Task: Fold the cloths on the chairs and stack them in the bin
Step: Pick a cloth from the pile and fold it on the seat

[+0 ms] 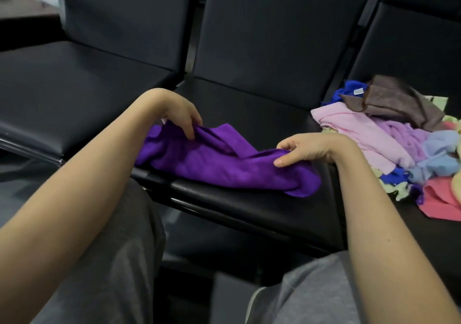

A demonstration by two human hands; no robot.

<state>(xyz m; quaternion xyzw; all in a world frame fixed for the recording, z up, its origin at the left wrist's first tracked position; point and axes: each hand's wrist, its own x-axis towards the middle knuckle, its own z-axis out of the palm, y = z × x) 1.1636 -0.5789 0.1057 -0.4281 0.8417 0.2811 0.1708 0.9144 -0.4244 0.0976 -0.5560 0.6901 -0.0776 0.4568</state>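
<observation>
A purple cloth [212, 164] lies crumpled on the seat of the middle black chair [249, 204], near its front edge. My left hand [178, 114] pinches the cloth's left end from above. At the cloth's right end my right hand [306, 153] grips a bunched fold between thumb and fingers. A heap of unfolded cloths [399, 139] in pink, lilac, brown, blue, light blue and coral lies on the chair to the right. No bin is in view.
Three black padded chairs stand in a row with upright backs [274, 37]. The left seat [74, 86] has nothing on it. My knees in grey trousers [311, 296] are close to the seats' front edges.
</observation>
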